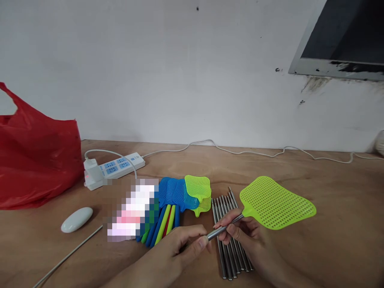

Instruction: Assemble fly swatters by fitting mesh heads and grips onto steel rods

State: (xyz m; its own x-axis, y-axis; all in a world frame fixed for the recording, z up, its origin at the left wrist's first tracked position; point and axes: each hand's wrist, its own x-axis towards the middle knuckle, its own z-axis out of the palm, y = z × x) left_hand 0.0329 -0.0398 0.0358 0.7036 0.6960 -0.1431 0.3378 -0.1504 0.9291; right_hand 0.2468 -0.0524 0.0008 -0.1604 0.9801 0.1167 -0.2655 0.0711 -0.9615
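Both hands are closed on a fly swatter with a lime-green perforated head [277, 204] and a metal rod [216, 233]. My left hand [187, 246] pinches the rod's lower end between thumb and finger. Closer to the head, my right hand [244, 234] grips the same rod, and the head points right. Beneath the hands lies a row of several metal rods [232, 256]. To the left are blue swatter heads [174, 192] and lime-green swatter heads [198, 186], overlapping in a pile. Coloured handle tubes [163, 224] in blue, green, yellow-green and red lie below them, partly behind my left hand.
A red plastic bag [39, 156] stands at the left. Near it are a white power strip [120, 170] with a plugged-in adapter [93, 172] and a white mouse-shaped object [77, 219]. A pixelated bright patch hides something mid-left. A white cable [240, 153] runs along the wall.
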